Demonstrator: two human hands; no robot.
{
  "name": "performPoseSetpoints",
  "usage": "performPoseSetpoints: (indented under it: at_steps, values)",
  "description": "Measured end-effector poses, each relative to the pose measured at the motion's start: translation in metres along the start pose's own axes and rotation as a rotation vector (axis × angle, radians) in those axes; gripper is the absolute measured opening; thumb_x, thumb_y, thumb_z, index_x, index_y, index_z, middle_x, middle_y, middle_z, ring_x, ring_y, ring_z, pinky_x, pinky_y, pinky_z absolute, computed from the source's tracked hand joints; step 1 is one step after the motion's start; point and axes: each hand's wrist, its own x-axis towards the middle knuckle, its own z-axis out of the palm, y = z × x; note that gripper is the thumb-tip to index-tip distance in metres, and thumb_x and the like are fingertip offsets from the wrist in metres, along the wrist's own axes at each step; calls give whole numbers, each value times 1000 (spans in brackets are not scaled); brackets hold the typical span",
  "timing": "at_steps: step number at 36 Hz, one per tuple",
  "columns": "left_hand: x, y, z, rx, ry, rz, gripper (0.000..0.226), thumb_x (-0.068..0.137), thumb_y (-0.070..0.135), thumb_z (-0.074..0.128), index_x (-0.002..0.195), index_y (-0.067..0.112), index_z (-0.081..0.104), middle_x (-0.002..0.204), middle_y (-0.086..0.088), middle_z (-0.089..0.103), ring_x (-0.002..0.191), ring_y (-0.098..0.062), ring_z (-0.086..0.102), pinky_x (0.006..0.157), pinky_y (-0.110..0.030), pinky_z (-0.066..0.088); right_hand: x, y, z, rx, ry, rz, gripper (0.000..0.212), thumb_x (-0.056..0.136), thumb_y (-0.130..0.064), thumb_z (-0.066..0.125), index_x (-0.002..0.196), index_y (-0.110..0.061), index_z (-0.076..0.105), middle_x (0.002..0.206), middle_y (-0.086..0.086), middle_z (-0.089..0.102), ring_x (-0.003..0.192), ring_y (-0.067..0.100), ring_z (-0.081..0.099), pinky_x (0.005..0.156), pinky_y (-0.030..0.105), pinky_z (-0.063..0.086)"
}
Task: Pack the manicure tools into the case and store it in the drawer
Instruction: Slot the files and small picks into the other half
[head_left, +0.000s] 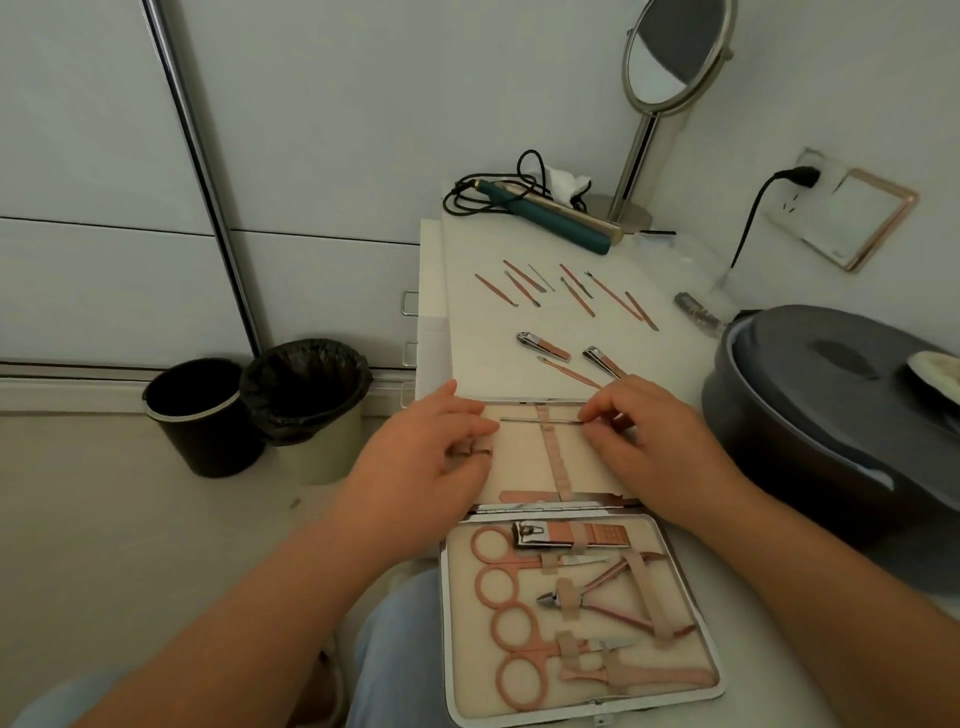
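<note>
While case (524, 462) lies open | right grip (644, 436) pinches thin tool (540, 420) | left grip (431, 441) flat, relaxed | two clippers (543, 347) loose

The desk (670, 332) has a bare strip between the open case (685, 613) and the loose tools (571, 291). A big grey round box (810, 415) blocks the right side. A hair iron (550, 215) and a mirror (670, 52) crowd the far end.
</note>
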Motion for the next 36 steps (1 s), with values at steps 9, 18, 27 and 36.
performPoseSetpoints:
  at_steps: [9, 18, 27, 36]
  values:
    - [-4, -9, -6, -9, 60, -23, 24, 85, 17, 56, 107, 22, 66, 117, 22, 48, 123, 6, 27, 88, 10, 10, 11, -5, -3, -16, -33, 42, 8, 87, -28, 56, 88, -36, 55, 88, -18, 54, 85, 1, 52, 71, 12, 41]
    - [-2, -14, -2, -48, 62, -23, 25, 83, 16, 58, 105, 22, 67, 110, 25, 47, 115, 10, 32, 89, 7, 14, 67, -14, 1, -27, 64, 136, 6, 88, -30, 54, 86, -36, 55, 76, -20, 52, 70, -1, 49, 55, 12, 31]
    - [-3, -19, 3, -120, 59, -60, 28, 82, 29, 51, 105, 26, 66, 105, 38, 40, 104, 17, 38, 93, -7, 29, 156, -4, 7, -270, 15, 242, 20, 90, -26, 51, 106, -23, 62, 105, -1, 62, 84, 13, 52, 72, 27, 42]
    - [-6, -25, 7, -192, 51, -84, 35, 78, 37, 44, 104, 31, 65, 108, 42, 40, 110, 11, 44, 99, -19, 37, 183, 8, 9, -487, -170, 230, 38, 93, -20, 46, 130, -29, 49, 137, 5, 47, 121, 24, 44, 100, 34, 36]
